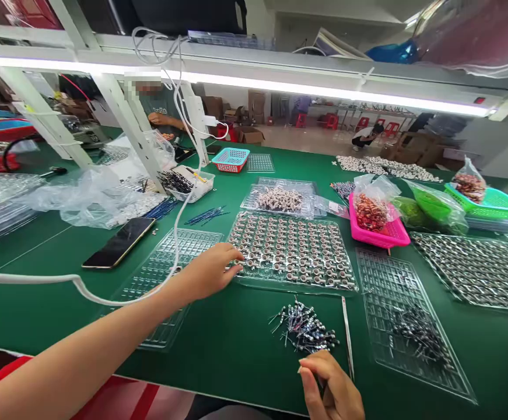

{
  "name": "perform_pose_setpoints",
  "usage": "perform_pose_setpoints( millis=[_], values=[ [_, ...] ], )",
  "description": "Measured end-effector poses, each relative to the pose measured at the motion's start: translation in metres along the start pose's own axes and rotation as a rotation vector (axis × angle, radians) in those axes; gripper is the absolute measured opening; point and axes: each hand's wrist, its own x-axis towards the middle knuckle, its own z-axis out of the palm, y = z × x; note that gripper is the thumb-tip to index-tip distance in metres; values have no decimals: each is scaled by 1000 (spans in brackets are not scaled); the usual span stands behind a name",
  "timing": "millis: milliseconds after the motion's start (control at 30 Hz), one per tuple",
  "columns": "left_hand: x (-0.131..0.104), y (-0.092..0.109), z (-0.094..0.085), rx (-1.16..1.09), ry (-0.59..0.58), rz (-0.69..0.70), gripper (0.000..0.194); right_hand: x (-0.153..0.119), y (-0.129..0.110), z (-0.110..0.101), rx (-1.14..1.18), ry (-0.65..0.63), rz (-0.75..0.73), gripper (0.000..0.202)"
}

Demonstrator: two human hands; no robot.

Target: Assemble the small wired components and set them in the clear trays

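Note:
My left hand (213,269) reaches over the left edge of a clear plastic tray (295,287) filled with rows of small round metal parts with stems (293,245). Its thumb and fingers curl in a pinch at the edge cells; anything between them is too small to make out. At the bottom, my right hand (333,388) has thumb and forefinger pressed together, with a tiny something possibly at the tips. Just beyond it lies a loose pile of small dark parts with thin wire legs (308,328). Beside that pile rests a pair of metal tweezers (347,335).
A white cable (177,233) crosses above my left forearm. Left are a phone (119,242) and an empty-celled tray (161,332). Right are a tray with dark parts (415,326), a pink basket (382,236) and another filled tray (476,268). A person (161,111) sits opposite.

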Motion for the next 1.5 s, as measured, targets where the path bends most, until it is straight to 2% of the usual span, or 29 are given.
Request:
perform_pose_setpoints(
  millis=[133,300,433,567,700,800,900,1067,1233,1367,1500],
  values=[
    [29,24,10,13,-62,28,26,0,-1,-11,30,14,-5,7],
    [41,27,16,56,-105,-59,28,2,-7,-22,92,25,40,16],
    [40,26,15,53,-144,-110,32,7,-14,-32,48,-4,-3,19],
    [42,22,14,0,-198,-147,29,22,-17,-51,-111,-104,-20,20],
    [46,18,16,-48,-204,-172,28,35,-17,-65,-348,-281,-65,14],
    [44,17,17,-69,-179,-187,30,36,-16,-64,-529,-414,-104,8],
    [40,16,17,-70,-134,-196,28,34,-14,-57,-626,-475,-121,7],
    [39,17,20,-39,-165,-230,28,33,-9,-47,-670,-480,-134,12],
    [49,23,22,-67,-183,-272,24,33,-8,-48,-635,-445,-141,13],
    [52,28,17,-113,-137,-284,25,31,-10,-54,-567,-400,-154,12],
    [43,40,6,-168,-47,-267,24,30,-12,-56,-475,-326,-145,12]
  ],
)
